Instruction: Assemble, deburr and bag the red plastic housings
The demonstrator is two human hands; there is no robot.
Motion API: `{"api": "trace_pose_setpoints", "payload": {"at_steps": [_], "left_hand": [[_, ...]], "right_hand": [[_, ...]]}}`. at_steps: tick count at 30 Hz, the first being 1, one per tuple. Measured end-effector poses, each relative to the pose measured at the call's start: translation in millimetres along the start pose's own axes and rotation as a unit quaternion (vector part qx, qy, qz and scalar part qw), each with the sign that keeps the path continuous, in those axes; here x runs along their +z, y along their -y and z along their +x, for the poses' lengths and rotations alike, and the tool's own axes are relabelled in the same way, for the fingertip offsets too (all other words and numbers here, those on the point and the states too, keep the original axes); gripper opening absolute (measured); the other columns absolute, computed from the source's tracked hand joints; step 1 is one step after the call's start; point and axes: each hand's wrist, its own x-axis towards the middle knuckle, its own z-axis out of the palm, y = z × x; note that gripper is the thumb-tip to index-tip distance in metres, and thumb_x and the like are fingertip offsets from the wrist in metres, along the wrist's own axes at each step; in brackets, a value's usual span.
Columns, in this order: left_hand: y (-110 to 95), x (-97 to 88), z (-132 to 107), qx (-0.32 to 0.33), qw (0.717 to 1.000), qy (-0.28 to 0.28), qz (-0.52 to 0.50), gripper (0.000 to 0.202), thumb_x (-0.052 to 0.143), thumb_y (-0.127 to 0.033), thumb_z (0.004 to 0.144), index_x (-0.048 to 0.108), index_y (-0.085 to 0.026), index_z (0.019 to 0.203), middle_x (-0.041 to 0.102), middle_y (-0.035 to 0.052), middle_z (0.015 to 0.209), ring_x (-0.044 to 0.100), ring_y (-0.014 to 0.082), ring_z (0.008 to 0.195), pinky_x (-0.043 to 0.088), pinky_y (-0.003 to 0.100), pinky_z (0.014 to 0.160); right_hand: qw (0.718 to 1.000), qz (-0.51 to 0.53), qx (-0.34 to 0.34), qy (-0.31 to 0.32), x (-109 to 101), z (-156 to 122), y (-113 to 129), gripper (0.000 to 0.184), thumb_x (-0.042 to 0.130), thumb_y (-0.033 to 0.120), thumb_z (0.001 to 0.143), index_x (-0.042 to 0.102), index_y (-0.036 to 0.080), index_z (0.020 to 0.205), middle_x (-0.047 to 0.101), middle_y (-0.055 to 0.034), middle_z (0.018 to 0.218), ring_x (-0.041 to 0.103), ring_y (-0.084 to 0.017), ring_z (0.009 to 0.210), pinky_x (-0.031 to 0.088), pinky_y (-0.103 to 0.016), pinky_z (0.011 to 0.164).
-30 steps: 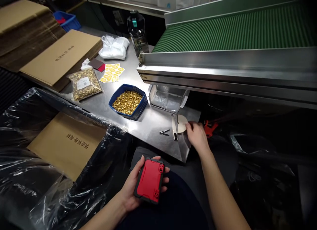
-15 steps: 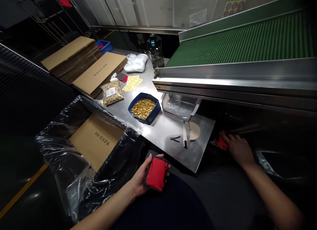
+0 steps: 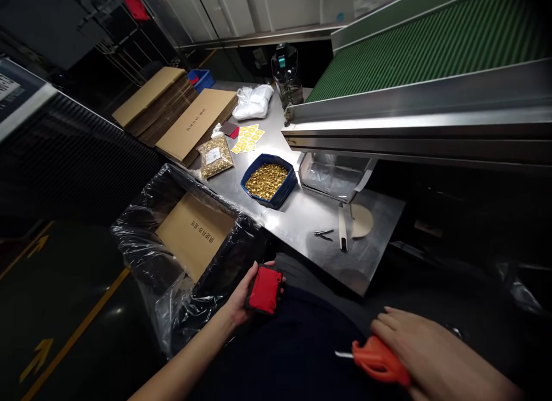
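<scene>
My left hand [image 3: 244, 297] is wrapped round a small red-and-black case [image 3: 264, 290], its red face turned up, over my dark-clothed lap. At lower right, my right hand [image 3: 414, 338] grips an orange-handled tool [image 3: 379, 362]. A slim pale tip points left from it and its handle has a loop; the exact kind is hard to tell. On the metal table [image 3: 302, 234] beyond lie small pliers [image 3: 324, 235], a white-handled knife-like tool [image 3: 342, 228] and a round tan disc [image 3: 361, 220].
A blue tray [image 3: 276, 201] of gold-coloured small parts stands on the table near a clear-lined bin [image 3: 330, 176]. A bag of similar parts [image 3: 215, 157] lies behind. At left is a plastic-lined box [image 3: 172, 174]; a green conveyor [image 3: 401, 50] rises at right.
My right hand has come back from beside the table's right edge toward my lap, bringing the orange-handled tool. My left hand still holds the case. The view has shifted somewhat.
</scene>
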Motion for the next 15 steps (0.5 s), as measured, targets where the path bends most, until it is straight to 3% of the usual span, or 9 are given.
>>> {"api": "trace_pose_setpoints", "payload": {"at_steps": [2,5,10,15], "left_hand": [[3.3,-3.0,-1.2,0.003,1.0,-0.001,0.009,0.056,0.053,-0.054,0.097,0.047,-0.019,0.141,0.072,0.017,0.115,0.073,0.0283,0.095,0.057,0.039,0.082],[7.5,-8.7,-4.3,0.006,1.0,-0.007,0.02,0.056,0.055,-0.051,0.097,0.047,-0.021,0.144,0.072,0.0141,0.114,0.072,0.027,0.1,0.057,0.037,0.084],[9.1,-13.5,-7.8,0.0,0.999,-0.006,0.037,0.057,0.057,-0.053,0.096,0.048,-0.023,0.144,0.072,0.0139,0.114,0.072,0.0271,0.099,0.059,0.034,0.075],[8.6,-15.1,-4.3,-0.009,0.998,0.006,0.064,0.062,0.054,-0.058,0.096,0.047,-0.021,0.144,0.071,0.0169,0.119,0.072,0.0265,0.096,0.058,0.036,0.079]], "right_hand": [[0.998,-0.004,0.014,0.069,-7.3,20.8,33.3,0.029,0.057,0.014,0.068,0.07,0.022,0.093,0.074,-0.0073,0.087,0.071,-0.026,0.077,0.05,-0.035,0.07],[0.988,-0.033,0.053,0.141,-10.4,39.3,60.9,0.021,0.052,0.016,0.075,0.069,0.02,0.087,0.072,-0.0078,0.075,0.071,-0.03,0.068,0.042,-0.036,0.06],[0.978,-0.02,0.095,0.187,-7.0,47.7,80.1,0.021,0.052,0.019,0.079,0.071,0.02,0.088,0.075,-0.0097,0.081,0.073,-0.034,0.076,0.035,-0.035,0.06],[0.965,-0.008,0.141,0.221,-15.5,60.0,96.0,0.018,0.053,0.02,0.082,0.071,0.02,0.08,0.075,-0.0107,0.08,0.073,-0.033,0.077,0.027,-0.033,0.056]]}}
